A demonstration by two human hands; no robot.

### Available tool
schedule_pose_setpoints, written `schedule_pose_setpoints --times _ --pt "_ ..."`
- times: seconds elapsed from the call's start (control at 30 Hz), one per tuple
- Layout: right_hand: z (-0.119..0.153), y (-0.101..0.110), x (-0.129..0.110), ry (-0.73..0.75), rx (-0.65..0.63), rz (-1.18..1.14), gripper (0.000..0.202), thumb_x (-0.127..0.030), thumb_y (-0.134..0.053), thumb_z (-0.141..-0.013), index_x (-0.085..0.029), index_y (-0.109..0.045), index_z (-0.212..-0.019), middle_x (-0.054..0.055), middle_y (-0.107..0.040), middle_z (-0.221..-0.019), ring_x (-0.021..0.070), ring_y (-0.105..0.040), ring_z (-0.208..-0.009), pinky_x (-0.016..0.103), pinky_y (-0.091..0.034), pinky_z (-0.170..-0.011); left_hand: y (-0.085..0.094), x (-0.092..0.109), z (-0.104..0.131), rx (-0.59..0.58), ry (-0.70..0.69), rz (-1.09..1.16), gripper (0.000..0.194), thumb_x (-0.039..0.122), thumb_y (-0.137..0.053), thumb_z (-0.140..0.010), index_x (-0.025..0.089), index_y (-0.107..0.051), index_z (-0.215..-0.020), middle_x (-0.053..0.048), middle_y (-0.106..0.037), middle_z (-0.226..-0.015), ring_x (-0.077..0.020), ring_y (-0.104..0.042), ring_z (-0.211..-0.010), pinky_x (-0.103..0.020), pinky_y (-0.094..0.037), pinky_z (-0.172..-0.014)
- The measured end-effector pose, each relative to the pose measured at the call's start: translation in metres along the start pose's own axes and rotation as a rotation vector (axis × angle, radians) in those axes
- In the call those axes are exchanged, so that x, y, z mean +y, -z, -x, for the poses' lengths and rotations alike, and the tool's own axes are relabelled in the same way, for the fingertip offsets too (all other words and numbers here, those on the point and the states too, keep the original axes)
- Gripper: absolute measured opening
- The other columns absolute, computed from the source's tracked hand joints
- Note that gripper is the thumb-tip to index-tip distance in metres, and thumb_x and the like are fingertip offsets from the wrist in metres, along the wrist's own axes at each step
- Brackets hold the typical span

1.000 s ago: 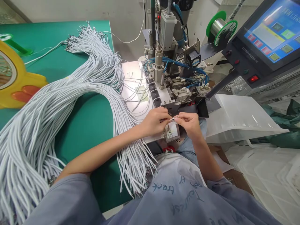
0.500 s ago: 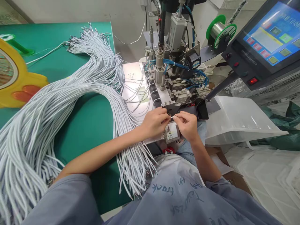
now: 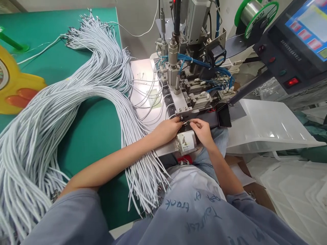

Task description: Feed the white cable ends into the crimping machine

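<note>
My left hand [image 3: 169, 130] is at the front edge of the bench machine [image 3: 178, 102], fingers closed and pressed close to its fixture. My right hand [image 3: 203, 132] faces it from the right, thumb and forefinger pinched together. Between the fingertips of both hands shows the short, thin end of a white cable [image 3: 187, 121]; its tip is too small to make out. Just below the hands is a silvery box with a white label [image 3: 186, 142]. A thick bundle of white cables [image 3: 102, 90] lies to the left, passing under my left forearm.
Several loose cables curve across the pale plate [image 3: 143, 69] into the machine. A solder wire reel [image 3: 252, 15], a control screen [image 3: 306, 37], a dark phone-like slab [image 3: 224, 115] and a translucent plastic chute [image 3: 270, 126] are on the right. A yellow toy-shaped object [image 3: 17, 81] stands left on the green mat [image 3: 89, 126].
Both hands have moved slightly up toward the machine's front fixture, with the cable end between them. The camera view has shifted, bringing the machine closer.
</note>
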State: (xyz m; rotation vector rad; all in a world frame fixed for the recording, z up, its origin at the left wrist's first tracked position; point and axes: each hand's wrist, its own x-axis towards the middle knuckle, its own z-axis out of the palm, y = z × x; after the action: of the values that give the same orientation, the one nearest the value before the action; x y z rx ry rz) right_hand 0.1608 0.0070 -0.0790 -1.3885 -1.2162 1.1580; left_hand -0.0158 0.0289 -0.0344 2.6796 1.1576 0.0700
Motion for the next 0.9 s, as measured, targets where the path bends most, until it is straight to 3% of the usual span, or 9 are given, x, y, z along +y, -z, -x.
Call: schedule_pose_setpoints --times 0.2,0.4,0.73,0.9 --pt "-0.008 -0.006 0.004 -0.041 -0.025 -0.037 0.017 -0.033 -0.06 -0.07 -0.016 -0.061 -0.07 0.001 -0.063 -0.067 0.0127 -0.056 -0.063 0.027 -0.046 -0.066 0.003 0.001 0.0 -0.062 -0.023 -0.06 0.029 0.013 -0.035 -0.09 0.011 -0.061 -0.102 -0.008 -0.058 -0.087 -0.0139 -0.059 -0.063 -0.024 -0.045 -0.057" --pt "-0.01 -0.004 0.008 -0.047 -0.06 -0.043 0.016 -0.033 -0.06 -0.071 -0.017 -0.06 -0.068 -0.001 -0.058 -0.062 0.0115 -0.052 -0.059 0.026 -0.043 -0.061 0.004 0.002 0.001 -0.072 -0.068 -0.087 0.044 0.006 -0.035 -0.085 0.011 -0.049 -0.127 -0.009 -0.057 -0.09 -0.0161 -0.061 -0.07 -0.026 -0.048 -0.059" --pt "-0.015 -0.003 0.003 -0.179 -0.133 -0.055 0.018 -0.035 -0.06 -0.065 -0.018 -0.055 -0.062 -0.005 -0.047 -0.051 0.0086 -0.042 -0.048 0.024 -0.036 -0.049 0.012 0.004 0.001 -0.086 -0.117 -0.143 0.036 0.01 -0.036 -0.088 0.009 -0.053 -0.12 -0.011 -0.056 -0.094 -0.0191 -0.061 -0.082 -0.028 -0.049 -0.064" --pt "-0.017 -0.002 0.003 -0.135 -0.076 -0.069 0.02 -0.036 -0.061 -0.066 -0.017 -0.061 -0.073 0.0 -0.059 -0.062 0.0107 -0.051 -0.054 0.024 -0.041 -0.05 0.012 0.005 0.0 -0.076 -0.137 -0.153 0.036 0.008 -0.038 -0.088 0.007 -0.052 -0.121 -0.013 -0.056 -0.095 -0.0188 -0.061 -0.084 -0.028 -0.05 -0.067"
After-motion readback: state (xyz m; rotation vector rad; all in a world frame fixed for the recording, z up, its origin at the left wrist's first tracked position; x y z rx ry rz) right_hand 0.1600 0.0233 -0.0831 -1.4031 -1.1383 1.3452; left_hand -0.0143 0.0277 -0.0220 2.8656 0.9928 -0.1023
